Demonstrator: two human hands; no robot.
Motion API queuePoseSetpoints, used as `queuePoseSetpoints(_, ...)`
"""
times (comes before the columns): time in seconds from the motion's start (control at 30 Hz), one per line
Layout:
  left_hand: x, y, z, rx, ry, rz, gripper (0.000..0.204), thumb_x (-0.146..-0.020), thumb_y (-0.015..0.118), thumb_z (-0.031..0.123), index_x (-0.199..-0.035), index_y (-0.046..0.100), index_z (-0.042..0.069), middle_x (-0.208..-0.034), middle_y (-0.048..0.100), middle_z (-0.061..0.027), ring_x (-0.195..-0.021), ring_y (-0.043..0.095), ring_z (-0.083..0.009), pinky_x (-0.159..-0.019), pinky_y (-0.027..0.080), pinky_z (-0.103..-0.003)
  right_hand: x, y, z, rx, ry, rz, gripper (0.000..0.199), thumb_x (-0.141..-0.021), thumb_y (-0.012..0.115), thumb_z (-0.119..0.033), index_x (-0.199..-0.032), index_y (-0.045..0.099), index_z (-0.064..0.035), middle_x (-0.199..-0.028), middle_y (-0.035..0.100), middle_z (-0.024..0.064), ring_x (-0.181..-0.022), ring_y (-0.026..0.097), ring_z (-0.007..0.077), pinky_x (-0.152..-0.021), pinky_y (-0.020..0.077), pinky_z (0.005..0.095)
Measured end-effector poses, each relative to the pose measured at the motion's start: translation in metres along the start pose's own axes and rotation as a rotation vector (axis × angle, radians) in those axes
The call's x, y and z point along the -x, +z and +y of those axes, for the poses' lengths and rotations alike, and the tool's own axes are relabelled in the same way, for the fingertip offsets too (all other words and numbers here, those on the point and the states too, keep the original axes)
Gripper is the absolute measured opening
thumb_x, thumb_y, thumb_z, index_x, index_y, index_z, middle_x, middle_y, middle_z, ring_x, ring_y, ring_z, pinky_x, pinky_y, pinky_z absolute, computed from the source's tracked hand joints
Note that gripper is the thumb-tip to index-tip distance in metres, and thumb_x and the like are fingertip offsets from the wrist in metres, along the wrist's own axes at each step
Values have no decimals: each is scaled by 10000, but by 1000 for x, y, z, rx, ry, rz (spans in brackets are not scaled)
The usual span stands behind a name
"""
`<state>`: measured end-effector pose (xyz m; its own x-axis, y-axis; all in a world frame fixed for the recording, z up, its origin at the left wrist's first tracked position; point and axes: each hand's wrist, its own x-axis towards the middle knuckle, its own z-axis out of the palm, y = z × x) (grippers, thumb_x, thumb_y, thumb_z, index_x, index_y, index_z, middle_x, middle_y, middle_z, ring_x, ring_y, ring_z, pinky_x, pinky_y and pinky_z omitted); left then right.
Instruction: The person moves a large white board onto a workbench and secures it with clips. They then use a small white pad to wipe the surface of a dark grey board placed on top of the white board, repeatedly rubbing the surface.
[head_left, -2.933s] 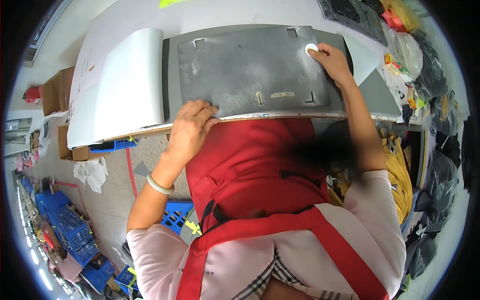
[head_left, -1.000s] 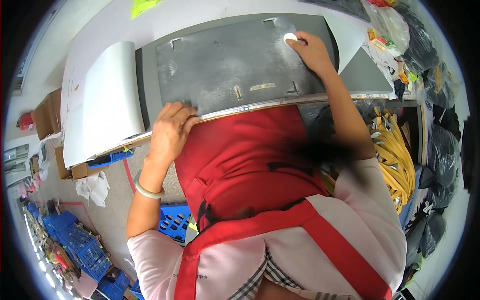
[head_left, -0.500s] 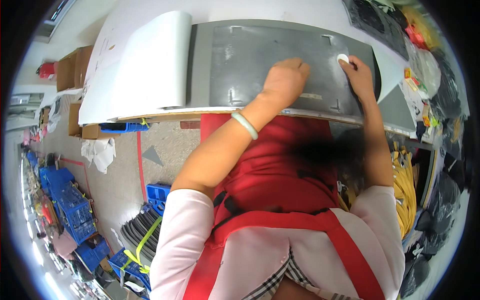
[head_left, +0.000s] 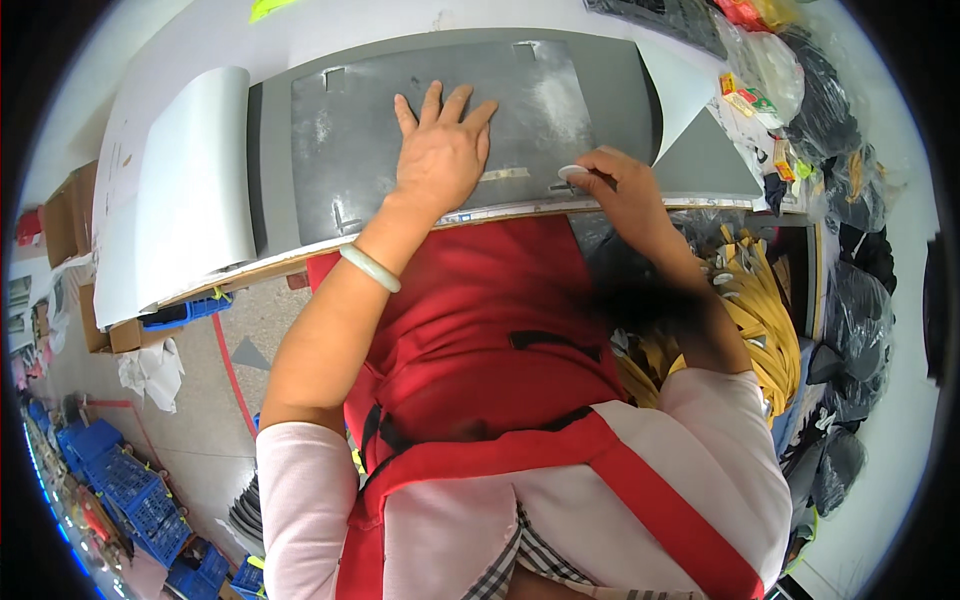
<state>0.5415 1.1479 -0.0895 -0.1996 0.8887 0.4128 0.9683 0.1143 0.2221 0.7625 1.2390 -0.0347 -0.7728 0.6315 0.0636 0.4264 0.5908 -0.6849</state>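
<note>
Down on the bench (head_left: 180, 40), our left hand (head_left: 440, 155) lies flat and open on the grey sheet (head_left: 430, 120), fingers spread, gripping nothing. Our right hand (head_left: 620, 185) is closed around a small white piece (head_left: 572, 172), pinched at the sheet's near edge, just right of the left hand. We cannot tell what the white piece is.

The sheet is dark grey and scuffed, with pale rubbed patches and small square cut-outs near its far edge. It covers the middle of the bench and reaches its near edge. A lighter grey panel (head_left: 195, 190) lies beside it toward the left end of the bench, its edge curling up. At the right end a white sheet (head_left: 675, 90) and a grey triangular piece (head_left: 705, 165) overlap the dark one.

We wear a pale bangle (head_left: 370, 268) on the left wrist and a red apron (head_left: 480, 330).

Beyond the right end, black bags (head_left: 850, 200) and clear packets are heaped, with yellow straps (head_left: 755, 320) below them. Left of the bench, cardboard boxes (head_left: 65, 210) stand on the concrete floor (head_left: 200, 400), and blue crates (head_left: 120, 480) sit further off.
</note>
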Motion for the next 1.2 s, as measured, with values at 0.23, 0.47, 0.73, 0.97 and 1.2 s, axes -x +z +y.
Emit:
queuePoseSetpoints(0.23, 0, -2, 0, 10, -1, -1, 321, -937, 503, 233, -1242, 589, 180, -1331, 514, -105, -1292, 406, -379, -1047, 255, -655, 4, 12, 1, 144, -185, 9, 162, -878, 630, -189, -909, 625, -30, -826, 605, 132, -772, 571, 325, -684, 454, 379)
queuePoseSetpoints(0.47, 2, 2, -3, -1, -7, 10, 323, -937, 502, 231, -1244, 588, 182, -1324, 518, -100, -1292, 406, -375, -1050, 248, -654, 3, 0, -6, -76, 263, -19, 127, -870, 634, -152, -910, 596, -38, -695, 573, 92, -640, 560, 219, -615, 449, 340)
queuePoseSetpoints(0.73, 2, 1, -2, 14, -2, 21, 319, -929, 513, 223, -1234, 597, 181, -1315, 523, -104, -1283, 413, -372, -1049, 247, -651, -2, -5, -9, 17, 245, -99, 229, -855, 662, -168, -1015, 575, -28, -661, 568, 39, -611, 536, 111, -580, 440, 280)
queuePoseSetpoints(0.97, -1, -3, -2, 66, 7, 6, 333, -913, 528, 210, -1233, 584, 138, -1324, 497, -137, -1294, 387, -393, -1045, 210, -682, -78, -17, 10, -182, 157, 57, 202, -886, 634, -183, -1004, 631, -19, -693, 606, 43, -602, 532, 94, -575, 454, 274)
queuePoseSetpoints(1.2, 0, -5, 0, 60, -16, 5, 321, -917, 539, 196, -1231, 590, 152, -1321, 506, -118, -1286, 405, -373, -1055, 218, -653, -167, 1, 35, 282, -185, 271, 194, -866, 630, -186, -922, 644, -1, -834, 626, 161, -751, 586, 328, -705, 455, 374)
